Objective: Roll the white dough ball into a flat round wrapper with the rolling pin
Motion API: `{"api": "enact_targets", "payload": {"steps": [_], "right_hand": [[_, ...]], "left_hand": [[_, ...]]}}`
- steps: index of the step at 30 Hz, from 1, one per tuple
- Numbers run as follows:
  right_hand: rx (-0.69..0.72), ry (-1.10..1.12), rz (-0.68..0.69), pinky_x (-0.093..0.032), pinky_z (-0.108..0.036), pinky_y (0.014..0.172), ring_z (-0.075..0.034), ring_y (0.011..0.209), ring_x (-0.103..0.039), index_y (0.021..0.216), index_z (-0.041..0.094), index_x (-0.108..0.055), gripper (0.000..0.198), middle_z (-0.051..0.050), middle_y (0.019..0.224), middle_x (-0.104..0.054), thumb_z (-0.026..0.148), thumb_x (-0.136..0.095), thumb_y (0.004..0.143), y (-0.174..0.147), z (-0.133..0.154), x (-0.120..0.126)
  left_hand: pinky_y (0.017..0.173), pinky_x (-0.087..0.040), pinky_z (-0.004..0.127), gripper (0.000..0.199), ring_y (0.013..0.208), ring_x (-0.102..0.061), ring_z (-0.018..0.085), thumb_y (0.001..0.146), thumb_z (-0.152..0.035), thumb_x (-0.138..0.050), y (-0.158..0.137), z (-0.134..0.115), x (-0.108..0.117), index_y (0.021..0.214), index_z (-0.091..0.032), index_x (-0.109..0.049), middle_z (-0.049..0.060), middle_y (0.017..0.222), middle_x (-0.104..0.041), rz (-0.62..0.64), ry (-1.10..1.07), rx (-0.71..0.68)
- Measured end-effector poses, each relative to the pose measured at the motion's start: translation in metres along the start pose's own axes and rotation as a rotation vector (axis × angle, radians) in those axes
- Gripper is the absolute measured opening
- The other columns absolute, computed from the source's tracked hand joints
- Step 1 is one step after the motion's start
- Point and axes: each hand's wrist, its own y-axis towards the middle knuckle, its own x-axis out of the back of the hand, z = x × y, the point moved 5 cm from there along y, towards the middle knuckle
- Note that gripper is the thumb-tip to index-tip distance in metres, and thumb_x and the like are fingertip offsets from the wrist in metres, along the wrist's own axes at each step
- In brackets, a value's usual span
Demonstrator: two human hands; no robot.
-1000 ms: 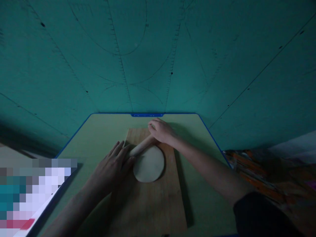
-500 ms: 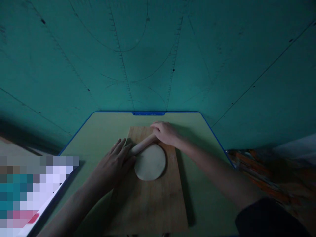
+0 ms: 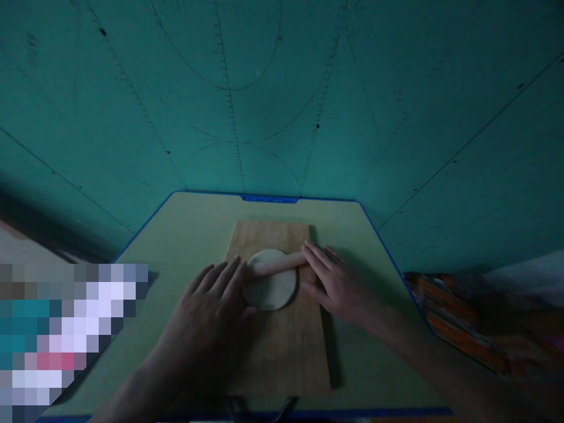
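A pale, round, flat sheet of dough [image 3: 274,295] lies on a wooden cutting board [image 3: 282,364]. Across its upper part rests a thin wooden rolling pin [image 3: 277,264], slightly tilted, its right end higher. My left hand [image 3: 215,305] covers the pin's left end, fingers close together over it, thumb near the dough's lower left edge. On the pin's right end are the fingers of my right hand [image 3: 332,279], fairly straight, with the thumb held lower over the board. Both ends of the pin are partly hidden under my hands.
The board lies on a light green table [image 3: 194,223] with a blue edge, set against a green wall [image 3: 273,117] marked with drawn lines. A dark metal handle [image 3: 286,408] shows at the board's near end. Orange items [image 3: 462,335] lie beyond the table's right side.
The rolling pin has moved from the dough's far upper-left edge onto the dough and lies flatter. My right hand has come nearer and to the right, fingers now straighter. The view has shifted slightly.
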Motion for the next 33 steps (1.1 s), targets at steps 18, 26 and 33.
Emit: {"api": "enact_targets", "payload": {"steps": [18,26,33], "right_hand": [[-0.262,-0.039,0.239,-0.027,-0.049,0.118,-0.03,0.146,-0.036,0.142,0.015,-0.054,0.047,-0.016,0.152,-0.048,0.033,-0.03,0.105,0.102,-0.031,-0.029],[-0.147,0.058,0.182,-0.028,-0.052,0.121,-0.031,0.15,-0.029,0.148,0.008,-0.048,0.057,-0.019,0.157,-0.041,0.04,-0.025,0.106,0.057,-0.008,-0.02],[-0.034,-0.066,0.07,-0.038,-0.056,0.117,-0.036,0.144,-0.039,0.15,0.002,-0.043,0.054,-0.024,0.157,-0.038,0.028,-0.038,0.102,-0.004,0.048,0.003]], "left_hand": [[0.115,-0.039,0.048,0.058,0.143,-0.043,0.031,0.102,-0.033,-0.022,0.075,0.056,-0.044,0.145,-0.002,-0.048,0.019,0.15,-0.051,0.255,-0.126,0.253],[0.109,-0.043,0.055,0.059,0.135,-0.051,0.039,0.103,-0.04,-0.025,0.054,0.027,-0.027,0.138,-0.002,-0.054,0.026,0.142,-0.056,0.072,-0.014,0.191],[0.115,-0.033,0.06,0.063,0.141,-0.043,0.041,0.097,-0.035,-0.035,-0.009,0.0,-0.008,0.148,0.001,-0.039,0.026,0.15,-0.048,-0.01,-0.03,0.04]]}}
